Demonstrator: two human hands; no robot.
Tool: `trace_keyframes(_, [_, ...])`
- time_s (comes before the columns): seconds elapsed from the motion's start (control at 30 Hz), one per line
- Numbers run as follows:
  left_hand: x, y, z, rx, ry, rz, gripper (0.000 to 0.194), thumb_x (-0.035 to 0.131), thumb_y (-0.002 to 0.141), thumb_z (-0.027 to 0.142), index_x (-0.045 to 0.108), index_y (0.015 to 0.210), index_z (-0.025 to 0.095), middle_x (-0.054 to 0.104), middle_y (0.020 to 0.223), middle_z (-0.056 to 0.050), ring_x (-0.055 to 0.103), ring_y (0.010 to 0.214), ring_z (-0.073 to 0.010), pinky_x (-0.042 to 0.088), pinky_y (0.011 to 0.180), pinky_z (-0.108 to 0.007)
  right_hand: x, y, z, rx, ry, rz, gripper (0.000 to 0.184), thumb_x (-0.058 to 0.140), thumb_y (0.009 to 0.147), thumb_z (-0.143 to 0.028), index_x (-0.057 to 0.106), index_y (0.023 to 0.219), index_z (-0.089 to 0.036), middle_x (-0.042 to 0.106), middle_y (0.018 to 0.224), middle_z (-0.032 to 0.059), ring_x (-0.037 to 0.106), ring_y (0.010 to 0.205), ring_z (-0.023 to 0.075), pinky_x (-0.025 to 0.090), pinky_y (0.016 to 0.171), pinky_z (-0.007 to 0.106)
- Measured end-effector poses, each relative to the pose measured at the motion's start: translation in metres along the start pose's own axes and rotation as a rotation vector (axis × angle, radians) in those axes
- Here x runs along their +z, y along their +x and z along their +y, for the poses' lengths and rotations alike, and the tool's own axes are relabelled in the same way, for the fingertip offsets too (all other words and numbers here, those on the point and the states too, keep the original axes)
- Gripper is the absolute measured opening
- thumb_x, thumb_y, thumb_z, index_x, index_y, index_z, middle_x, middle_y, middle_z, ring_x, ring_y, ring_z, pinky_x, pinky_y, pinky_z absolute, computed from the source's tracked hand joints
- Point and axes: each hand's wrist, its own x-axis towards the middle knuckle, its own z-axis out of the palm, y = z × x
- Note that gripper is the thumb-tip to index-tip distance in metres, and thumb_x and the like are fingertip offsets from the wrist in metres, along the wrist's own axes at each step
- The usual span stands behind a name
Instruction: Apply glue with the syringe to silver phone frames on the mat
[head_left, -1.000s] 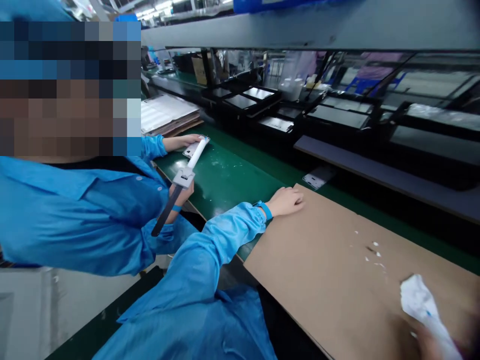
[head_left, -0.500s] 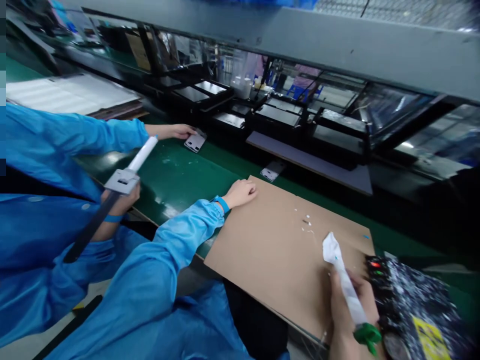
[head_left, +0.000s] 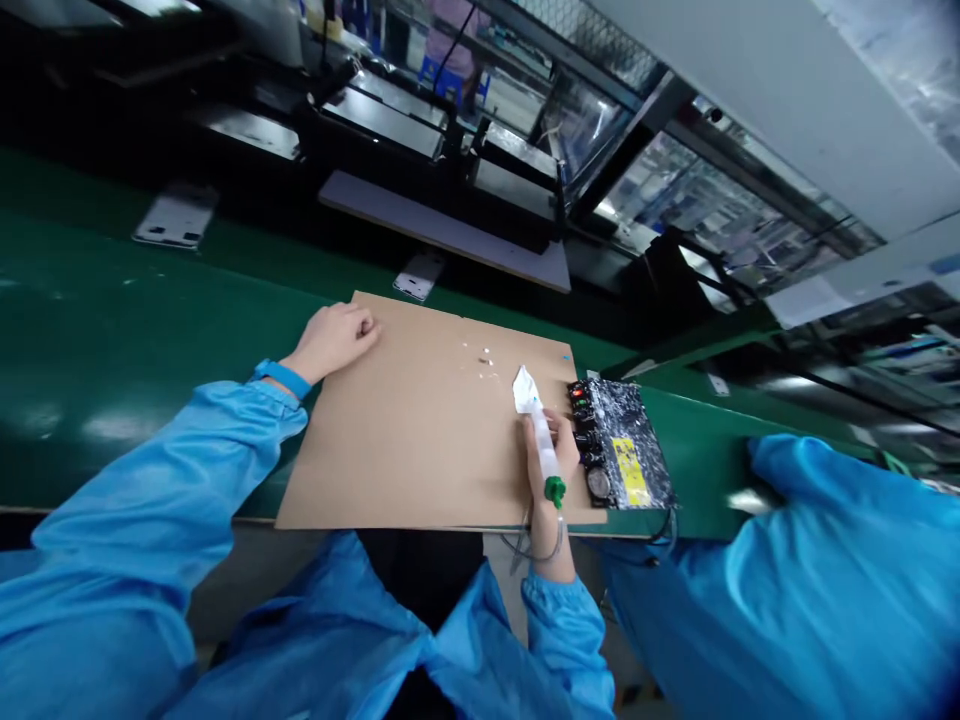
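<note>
My left hand (head_left: 339, 340) rests on the upper left corner of a brown cardboard sheet (head_left: 397, 430), its fingers loosely curled, with nothing visible in them. A blue band circles that wrist. My right hand (head_left: 555, 450) grips a translucent dispensing syringe (head_left: 547, 458) over the sheet's right side. Its green end fitting (head_left: 555, 490) points toward me, and a thin tube hangs by the wrist. White tissue (head_left: 526, 392) covers the far tip. Small white scraps (head_left: 487, 358) lie on the cardboard beyond the syringe.
A dispenser control box (head_left: 637, 440) wrapped in black plastic stands right of the cardboard. Flat pale device panels (head_left: 420, 275) (head_left: 178, 215) lie on the green bench (head_left: 112, 330) behind. Black fixtures (head_left: 390, 120) line the back. At right is a co-worker's blue sleeve (head_left: 840, 540).
The view has swung to the right. The left co-worker has left the picture, while the control box and another person at right now show. Both my hands keep their places on the cardboard.
</note>
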Motion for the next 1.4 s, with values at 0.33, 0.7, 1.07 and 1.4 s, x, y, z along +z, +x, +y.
trace_keyframes(0.33, [-0.002, 0.001, 0.002, -0.037, -0.026, -0.001, 0.029, 0.057, 0.103, 0.04, 0.054, 0.079, 0.025, 0.07, 0.097, -0.011, 0.066, 0.1, -0.0338, 0.047, 0.091, -0.045, -0.001, 0.0, -0.002, -0.001, 0.027, 0.036, 0.065, 0.082, 0.085, -0.07, 0.079, 0.117, -0.013, 0.082, 0.102, 0.0145, 0.074, 0.086, 0.0261, 0.059, 0.077, 0.036])
trace_keyframes(0.7, [-0.015, 0.011, -0.012, -0.167, -0.059, 0.108, 0.015, 0.065, 0.105, 0.029, 0.073, 0.113, 0.019, 0.073, 0.129, -0.017, 0.067, 0.126, -0.0361, 0.049, 0.109, -0.048, 0.003, 0.007, 0.015, -0.104, -0.058, 0.114, 0.076, 0.086, 0.083, -0.08, 0.084, 0.122, -0.014, 0.083, 0.104, 0.0169, 0.076, 0.085, 0.0334, 0.063, 0.076, 0.046])
trace_keyframes(1.07, [-0.059, 0.035, -0.117, -0.858, -0.016, 0.42, 0.092, 0.079, 0.095, 0.047, 0.041, 0.167, 0.004, 0.05, 0.169, -0.032, 0.042, 0.16, -0.0476, 0.018, 0.137, -0.066, 0.0, 0.004, 0.01, -0.09, -0.032, 0.13, 0.073, 0.086, 0.082, -0.082, 0.084, 0.111, -0.015, 0.083, 0.098, 0.0159, 0.075, 0.079, 0.0314, 0.059, 0.068, 0.041])
trace_keyframes(1.4, [-0.058, -0.005, -0.051, -0.394, -0.333, 0.369, 0.069, 0.087, 0.083, 0.038, 0.053, 0.141, 0.019, 0.074, 0.144, -0.016, 0.069, 0.137, -0.0331, 0.051, 0.12, -0.045, 0.003, 0.004, 0.008, -0.059, 0.005, 0.15, 0.077, 0.085, 0.079, -0.085, 0.083, 0.106, -0.013, 0.082, 0.091, 0.0148, 0.07, 0.072, 0.0269, 0.056, 0.062, 0.036])
